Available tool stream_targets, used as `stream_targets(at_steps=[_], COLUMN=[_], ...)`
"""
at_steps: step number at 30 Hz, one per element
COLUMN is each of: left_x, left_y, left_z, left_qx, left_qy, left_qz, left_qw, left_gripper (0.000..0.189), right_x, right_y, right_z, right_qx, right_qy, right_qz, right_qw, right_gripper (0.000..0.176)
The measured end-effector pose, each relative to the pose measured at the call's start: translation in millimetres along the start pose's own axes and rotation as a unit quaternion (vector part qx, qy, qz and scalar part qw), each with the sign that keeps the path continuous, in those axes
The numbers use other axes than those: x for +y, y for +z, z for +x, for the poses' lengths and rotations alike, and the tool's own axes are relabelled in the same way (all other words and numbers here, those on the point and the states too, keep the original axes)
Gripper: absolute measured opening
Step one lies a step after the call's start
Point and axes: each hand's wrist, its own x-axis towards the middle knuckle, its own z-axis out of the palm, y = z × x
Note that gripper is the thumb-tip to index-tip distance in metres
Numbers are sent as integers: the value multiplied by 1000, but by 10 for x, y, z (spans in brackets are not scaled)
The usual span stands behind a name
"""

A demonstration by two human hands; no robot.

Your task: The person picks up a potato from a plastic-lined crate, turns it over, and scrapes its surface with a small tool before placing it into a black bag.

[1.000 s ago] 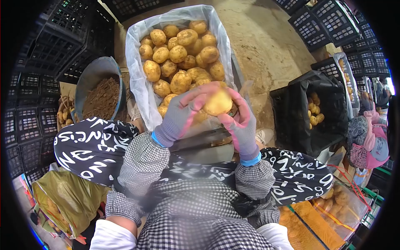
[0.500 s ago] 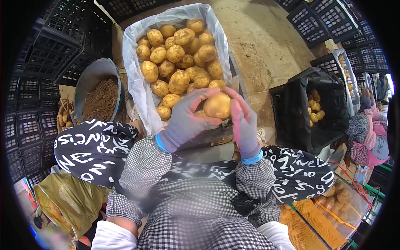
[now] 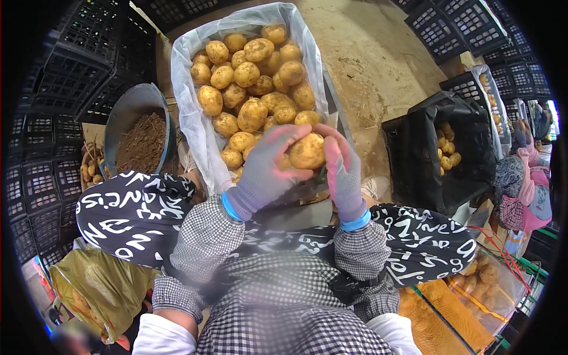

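Between my two gloved hands is a yellow-brown potato (image 3: 307, 152), held just over the near end of a crate. My left hand (image 3: 271, 161), in a grey glove with pink fingertips, curls round its left side. From the right, my right hand (image 3: 344, 168) presses its fingers against the potato's edge. Beneath and beyond them stands the crate, lined with a white plastic liner (image 3: 188, 121) and heaped with dirt-flecked potatoes (image 3: 252, 115).
Left of the crate is a bucket (image 3: 166, 121) holding brown soil (image 3: 142, 141). Black crates (image 3: 77, 77) are stacked along the left. At right stands a black-lined crate (image 3: 408, 151) with potatoes; beyond it a person in pink (image 3: 532, 192) sits. Orange netting (image 3: 441, 316) lies lower right.
The potato has been turned in my hands, so a dirtier side now faces up. My fingers have shifted slightly around it.
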Motion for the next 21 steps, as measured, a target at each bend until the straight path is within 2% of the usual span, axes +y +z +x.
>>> stream_targets(at_steps=[2,3,5,8,9,11,13,15,16,18,21], left_x=[33,11,-60,-155,-189,-254,-42,39,40,36,11], left_y=[-41,-53,-83,-212,-188,-127,-144,-155,-144,-119,-91], left_z=[26,24,4,49,55,28,66,47,33,37,19], left_qx=[15,9,-5,-54,-39,-7,-12,-35,-55,-80,-83], left_qy=[-23,-57,-123,19,-34,-141,-234,-258,-235,-210,-216], left_qz=[-39,-147,-356,-207,-283,-424,-383,-353,-346,-372,-438], left_qw=[999,987,926,977,958,894,893,899,907,901,869], left_gripper=[68,64,57,42,42,43,52,59,63,67,68], right_x=[-70,-106,-148,-132,-115,-59,-61,-97,-100,-76,-80], right_y=[-3,6,10,20,19,14,20,5,-1,-24,-23], right_z=[-37,-44,-26,-67,-79,-79,-50,-35,-33,-36,-19], right_qx=[-58,-87,-100,-109,-110,-107,-85,-58,-51,-67,-65], right_qy=[25,37,17,9,9,-20,-58,-94,-106,-112,-160], right_qz=[50,76,73,97,110,65,-30,-123,-144,-86,-118], right_qw=[997,993,992,989,988,992,994,986,983,988,978], right_gripper=[69,72,79,85,87,84,80,74,70,58,41])
